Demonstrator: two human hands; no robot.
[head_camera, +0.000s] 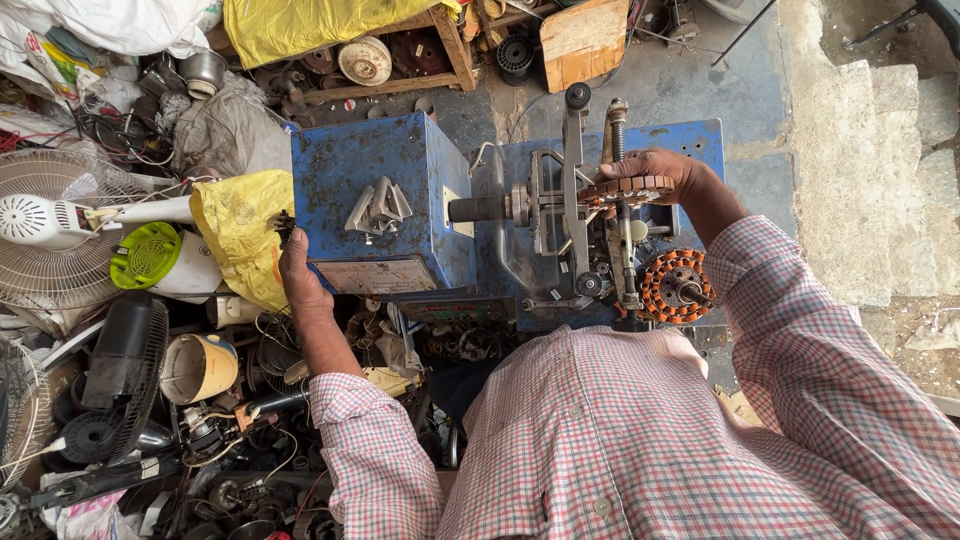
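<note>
Blue, rust-flecked metal winding machine (385, 205) sits before the person, whose left hand (297, 268) closes on its small dark crank while the right hand (655, 172) grips a rigid, probably heavy copper-wound stator ring (625, 187) by its rim.

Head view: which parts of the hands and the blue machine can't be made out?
- Left hand: its fingertips sit at a small dark part on the blue box's left edge; too small to tell whether they grip it.
- Right hand: its palm is hidden behind the stator it holds.
- Machine's near edge: hidden by the shirt.
</note>
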